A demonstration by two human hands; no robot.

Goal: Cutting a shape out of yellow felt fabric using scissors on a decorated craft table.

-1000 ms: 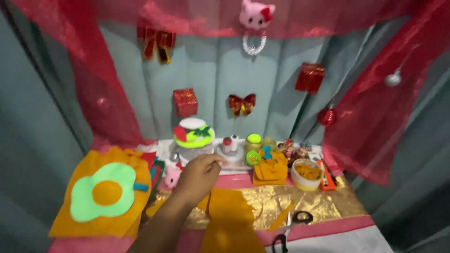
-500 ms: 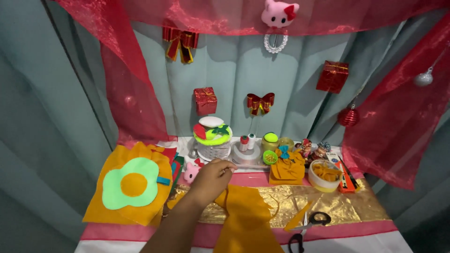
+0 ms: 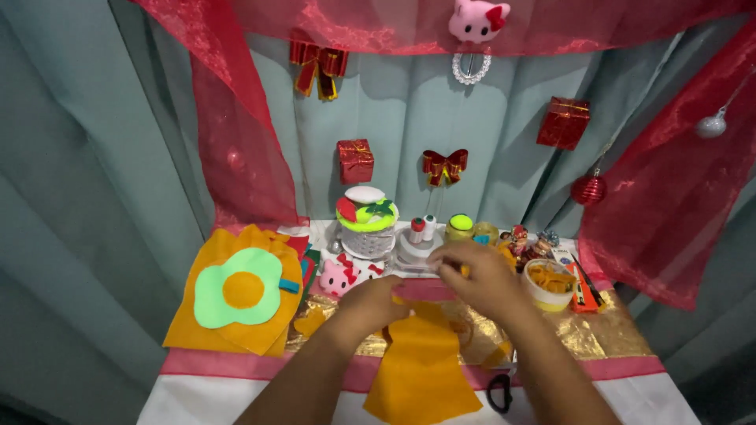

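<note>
Right now you have both hands over the middle of the frame, working the top edge of the orange felt piece (image 3: 421, 370) that lies on the gold cloth (image 3: 606, 334) and hangs over the table's front edge at bottom centre. Your left hand (image 3: 370, 303) is curled loosely with its fingers on the felt's upper left corner; your right hand (image 3: 476, 275) is pinched shut, thumb against fingertips, just above the felt's top edge, though whether it grips the felt itself or something small against it is hidden by the fingers. I judge you are at the stage of holding and aligning the felt's top edge. The next move calls for keeping the left hand firm as an anchor so the felt does not slide off the front, while the right works precisely.

Around you: black-handled scissors (image 3: 498, 392) lie just right of the felt at the bottom edge. At left sits an orange felt stack topped with a green flower shape (image 3: 236, 293). Behind your hands, a pink cat plush (image 3: 340, 275), a white basket (image 3: 367, 236) piled with coloured felt, and a white bowl (image 3: 549, 295) of yellow bits at right. Red bows and gift boxes hang on the grey curtain (image 3: 94, 197) above
</note>
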